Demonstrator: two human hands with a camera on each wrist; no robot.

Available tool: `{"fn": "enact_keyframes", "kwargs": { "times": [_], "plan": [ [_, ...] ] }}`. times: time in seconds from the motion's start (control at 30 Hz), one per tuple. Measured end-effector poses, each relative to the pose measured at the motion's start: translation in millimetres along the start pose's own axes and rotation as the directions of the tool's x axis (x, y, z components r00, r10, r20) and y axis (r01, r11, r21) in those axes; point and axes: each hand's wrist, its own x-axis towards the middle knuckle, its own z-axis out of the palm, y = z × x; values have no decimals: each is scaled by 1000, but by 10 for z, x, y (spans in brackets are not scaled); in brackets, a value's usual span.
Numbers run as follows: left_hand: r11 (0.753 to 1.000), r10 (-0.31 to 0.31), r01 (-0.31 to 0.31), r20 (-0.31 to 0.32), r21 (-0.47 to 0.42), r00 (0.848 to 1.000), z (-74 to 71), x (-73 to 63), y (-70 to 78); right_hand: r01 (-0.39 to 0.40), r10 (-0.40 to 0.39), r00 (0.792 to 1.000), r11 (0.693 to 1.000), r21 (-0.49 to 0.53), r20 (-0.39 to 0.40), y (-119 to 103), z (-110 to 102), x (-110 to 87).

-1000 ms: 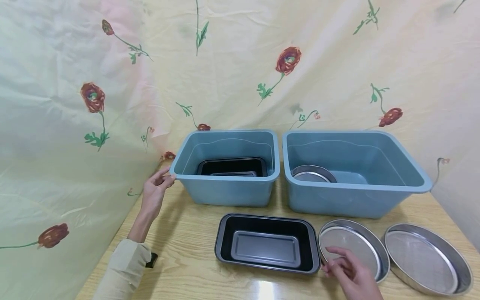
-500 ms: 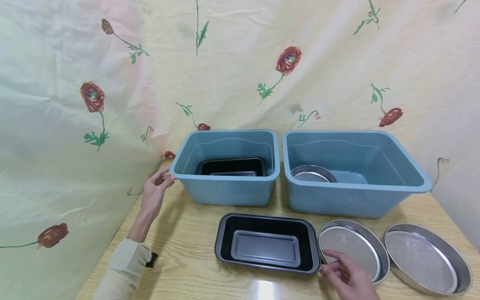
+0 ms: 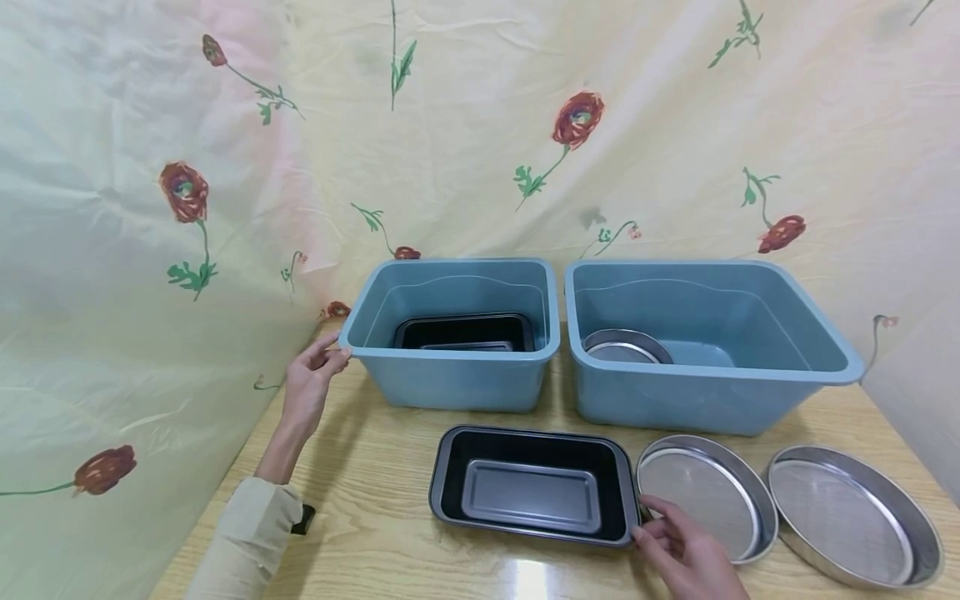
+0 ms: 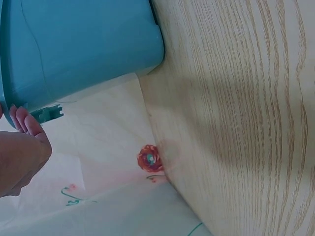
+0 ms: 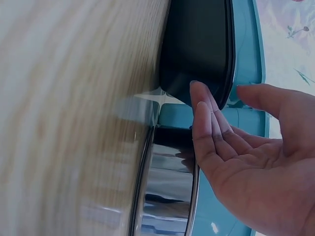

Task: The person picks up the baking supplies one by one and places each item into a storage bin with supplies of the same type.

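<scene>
Two black loaf pans are in view. The near loaf pan (image 3: 531, 497) lies on the table, and the other loaf pan (image 3: 465, 332) sits inside the left blue bin (image 3: 457, 383). My left hand (image 3: 307, 387) pinches that bin's front left rim; in the left wrist view its fingers (image 4: 25, 120) curl under the lip. At the near pan's right end, my right hand (image 3: 690, 554) has thumb and fingers spread about the rim. In the right wrist view its fingers (image 5: 203, 130) are extended low beside the pan's end, and the thumb lies on the rim's other side; contact is unclear.
A second blue bin (image 3: 675, 400) stands to the right, with a round metal pan (image 3: 630, 346) in it. Two round metal pans, a left one (image 3: 697, 492) and a right one (image 3: 847, 517), lie before it. Flowered cloth (image 3: 465, 150) hangs behind and at the sides.
My right hand has shifted slightly left, bringing its thumb and fingertips up to the near loaf pan's right end. My left hand, the bins and the pans have stayed put.
</scene>
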Motion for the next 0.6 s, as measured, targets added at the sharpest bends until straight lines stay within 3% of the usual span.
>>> {"fn": "enact_keyframes", "kwargs": {
  "times": [0.37, 0.6],
  "plan": [
    [1000, 0, 0, -5, -4, 1000, 3, 2, -19, -118, 119, 988, 993, -15, 94, -33, 24, 115],
    [1000, -14, 14, -6, 7, 1000, 1, 2, -10, -148, 130, 975, 984, 95, 179, -4, 11, 152]
  ]
}}
